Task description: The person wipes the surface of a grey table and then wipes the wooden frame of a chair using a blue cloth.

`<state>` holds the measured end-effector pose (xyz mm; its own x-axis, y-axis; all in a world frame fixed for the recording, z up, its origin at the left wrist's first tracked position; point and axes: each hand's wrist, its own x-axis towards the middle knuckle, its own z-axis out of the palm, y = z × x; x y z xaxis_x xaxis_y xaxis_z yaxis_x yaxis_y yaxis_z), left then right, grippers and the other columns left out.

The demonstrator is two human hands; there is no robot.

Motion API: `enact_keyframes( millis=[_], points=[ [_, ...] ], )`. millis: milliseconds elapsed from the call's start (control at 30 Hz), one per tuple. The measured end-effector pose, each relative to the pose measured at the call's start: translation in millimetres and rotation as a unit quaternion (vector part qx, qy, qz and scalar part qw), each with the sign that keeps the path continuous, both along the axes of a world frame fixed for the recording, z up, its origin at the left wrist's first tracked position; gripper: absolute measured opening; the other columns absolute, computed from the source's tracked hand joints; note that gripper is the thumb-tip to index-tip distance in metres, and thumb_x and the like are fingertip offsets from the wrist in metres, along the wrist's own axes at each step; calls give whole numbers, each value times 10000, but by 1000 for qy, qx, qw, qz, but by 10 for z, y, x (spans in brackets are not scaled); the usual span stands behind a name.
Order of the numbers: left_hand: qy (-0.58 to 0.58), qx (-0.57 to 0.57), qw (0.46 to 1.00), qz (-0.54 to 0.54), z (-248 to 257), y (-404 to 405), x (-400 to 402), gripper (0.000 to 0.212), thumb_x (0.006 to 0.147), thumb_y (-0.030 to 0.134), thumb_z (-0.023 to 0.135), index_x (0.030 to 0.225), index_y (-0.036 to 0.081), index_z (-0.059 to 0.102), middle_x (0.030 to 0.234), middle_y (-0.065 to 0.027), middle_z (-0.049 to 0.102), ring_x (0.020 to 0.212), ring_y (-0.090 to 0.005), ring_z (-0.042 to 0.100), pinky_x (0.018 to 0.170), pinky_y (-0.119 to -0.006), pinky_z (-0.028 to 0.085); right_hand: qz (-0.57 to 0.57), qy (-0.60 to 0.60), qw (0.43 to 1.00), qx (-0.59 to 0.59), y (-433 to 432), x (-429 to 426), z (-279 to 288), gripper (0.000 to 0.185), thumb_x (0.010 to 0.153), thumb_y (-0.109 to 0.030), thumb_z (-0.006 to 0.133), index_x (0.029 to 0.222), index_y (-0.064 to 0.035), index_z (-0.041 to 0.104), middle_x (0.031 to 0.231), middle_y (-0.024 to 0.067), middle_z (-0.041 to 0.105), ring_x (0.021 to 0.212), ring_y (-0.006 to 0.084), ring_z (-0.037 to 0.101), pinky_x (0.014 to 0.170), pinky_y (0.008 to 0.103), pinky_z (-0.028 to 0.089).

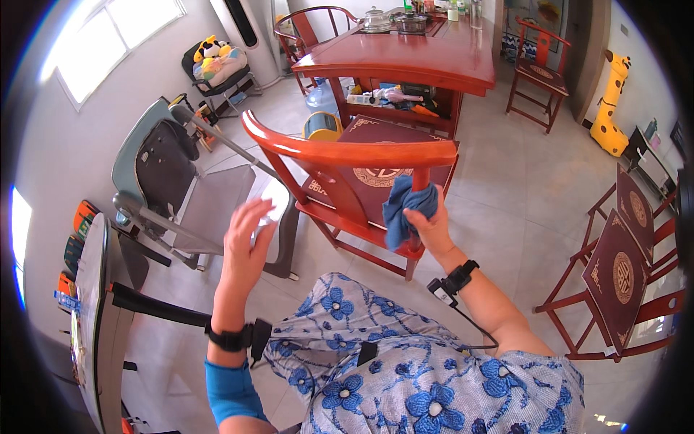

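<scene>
A red wooden chair [352,153] stands before me with its curved backrest towards me. On its seat lies a dark maroon cushion [374,130] with a gold round emblem. My right hand [434,217] grips a blue cloth [406,209], which is wrapped around the right post of the chair's back, below the top rail. To the left of the chair, my left hand [246,238] is raised in the air with its fingers apart. It holds nothing and appears apart from the chair.
A red wooden table [401,51] carries a glass teapot [375,20] beyond the chair. A grey folding seat [217,190] stands at left, near a round-edged table [97,304]. Similar chairs [618,276] are at right; a giraffe figure [612,108] stands by the wall.
</scene>
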<state>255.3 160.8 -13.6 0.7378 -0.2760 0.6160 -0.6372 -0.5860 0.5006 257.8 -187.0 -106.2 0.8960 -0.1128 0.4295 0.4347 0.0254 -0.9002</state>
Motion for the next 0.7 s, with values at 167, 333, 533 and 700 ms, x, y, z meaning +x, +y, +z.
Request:
enact_keyframes(
  millis=[167, 333, 533, 700],
  points=[
    [-91, -50, 992, -66, 649, -786, 662, 201, 933, 101, 596, 1082, -23, 649, 1139, -164, 657, 1098, -324, 586, 950, -393, 462, 11, 79, 996, 46, 173, -178, -340, 603, 845, -100, 759, 1315, -60, 383, 1105, 87, 611, 905, 144, 637, 794, 311, 556],
    [-47, 88, 994, 53, 611, -1308, 839, 476, 975, 443, 523, 796, 53, 729, 708, -150, 658, 727, -363, 644, 736, -434, 486, -66, 18, 996, -53, 133, -221, -760, 588, 837, -84, 772, 1295, -72, 404, 1077, 86, 600, 904, 153, 632, 779, 343, 561],
    [-28, 87, 994, 67, 593, -1146, 854, 489, 989, 427, 495, 771, 44, 707, 702, -155, 646, 724, -354, 629, 735, -415, 483, 0, 150, 988, 32, 256, -361, -606, 597, 837, -102, 776, 1303, -83, 404, 1138, 62, 567, 1002, 146, 588, 820, 317, 536],
    [-47, 72, 994, 67, 541, -1185, 913, 511, 989, 446, 477, 796, 40, 720, 713, -167, 650, 736, -365, 631, 731, -428, 477, -41, 90, 995, -17, 323, -242, -473, 592, 835, -57, 747, 1318, -80, 405, 1142, 90, 603, 1024, 188, 641, 865, 319, 539]
  ],
)
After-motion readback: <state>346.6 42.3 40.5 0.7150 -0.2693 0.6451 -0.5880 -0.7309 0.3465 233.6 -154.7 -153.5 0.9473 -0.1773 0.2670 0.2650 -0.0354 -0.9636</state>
